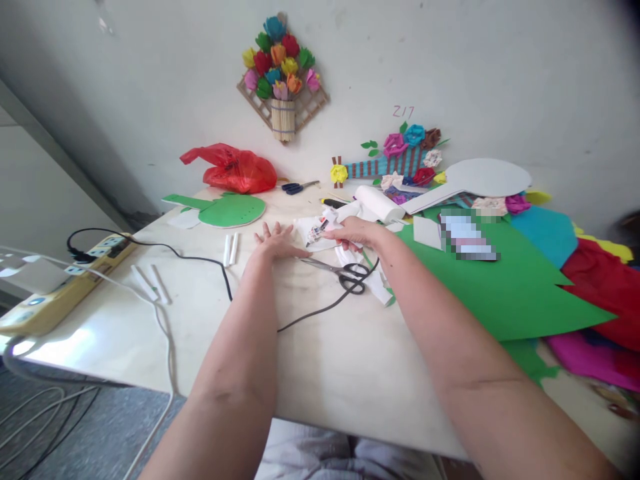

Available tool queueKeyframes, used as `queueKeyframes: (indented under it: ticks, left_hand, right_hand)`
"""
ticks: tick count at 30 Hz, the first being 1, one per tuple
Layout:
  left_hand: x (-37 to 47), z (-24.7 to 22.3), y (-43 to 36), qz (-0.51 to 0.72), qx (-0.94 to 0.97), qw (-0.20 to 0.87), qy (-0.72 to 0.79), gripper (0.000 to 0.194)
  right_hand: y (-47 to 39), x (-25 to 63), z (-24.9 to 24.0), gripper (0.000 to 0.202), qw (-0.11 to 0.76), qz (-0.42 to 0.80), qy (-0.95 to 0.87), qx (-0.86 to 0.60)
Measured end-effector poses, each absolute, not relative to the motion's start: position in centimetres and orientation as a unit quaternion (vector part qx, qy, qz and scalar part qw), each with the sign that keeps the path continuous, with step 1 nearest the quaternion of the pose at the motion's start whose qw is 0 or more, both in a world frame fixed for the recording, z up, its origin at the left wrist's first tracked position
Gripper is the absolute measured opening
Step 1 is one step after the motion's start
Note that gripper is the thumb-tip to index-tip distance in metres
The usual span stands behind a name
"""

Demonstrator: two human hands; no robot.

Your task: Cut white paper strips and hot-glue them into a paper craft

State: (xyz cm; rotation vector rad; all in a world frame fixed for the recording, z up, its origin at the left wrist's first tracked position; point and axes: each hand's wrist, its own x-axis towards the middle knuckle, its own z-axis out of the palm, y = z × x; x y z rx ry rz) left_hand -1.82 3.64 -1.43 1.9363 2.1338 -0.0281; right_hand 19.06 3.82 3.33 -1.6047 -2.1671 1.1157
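Observation:
My left hand (277,241) lies on the table with its fingers spread, holding nothing. My right hand (356,232) has its fingers bent together over white scraps, beside a white piece with dark and red marks (320,229). What it grips, if anything, is hard to make out. Between and just below my hands are scissors (340,268) with black handles, blades pointing left. A black cord (320,311) crosses the scissors' handles and runs up to my right wrist. Two white sticks (231,250) lie left of my left hand.
A yellow power strip (65,283) with cords stands at the left. Behind are a green guitar-like cutout (230,209), a red plastic bag (237,168), dark-handled scissors (295,188) and a white roll (379,204). Green sheet (480,293) and a blurred phone-like object (469,235) lie right.

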Motion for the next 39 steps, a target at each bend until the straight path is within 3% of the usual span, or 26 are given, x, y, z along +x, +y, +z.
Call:
queueKeyframes:
  ticks: [18,39]
  left_hand:
    - [-1.7,-1.2,3.5,-0.016,0.667,0.134,0.732,0.118]
    - [-1.4,-0.7,3.5,0.007,0.65,0.154,0.744,0.094]
  right_hand:
    - [2.9,18.5,3.9,0.045,0.153,0.349,-0.719,-0.581]
    - [3.5,19.8,3.5,0.046,0.099,0.38,-0.745,-0.539]
